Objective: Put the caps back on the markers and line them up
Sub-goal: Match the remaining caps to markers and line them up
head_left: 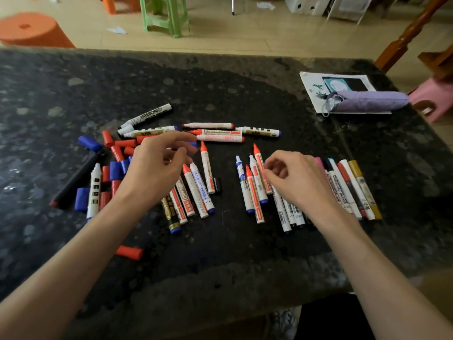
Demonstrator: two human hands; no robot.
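Many whiteboard markers lie on the dark stone table (220, 82). A fan of uncapped markers (196, 190) lies under and beside my left hand (157, 168), which hovers with loosely curled fingers and holds nothing. Loose red and blue caps (115, 153) are piled left of that hand. One red cap (129, 252) lies alone near the front, and a black cap (217, 185) lies beside the fan. More uncapped markers (215, 132) lie crosswise further back. My right hand (299, 177) hovers, fingers curled, over a row of markers (255, 190); the markers at its right end (353, 187) are capped.
A long black marker (76, 179) and a white one (94, 190) lie at the far left. A booklet (311, 84) with a folded purple umbrella (367, 100) sits at the back right. Orange (31, 28), green (166, 13) and pink (431, 94) stools stand on the floor beyond.
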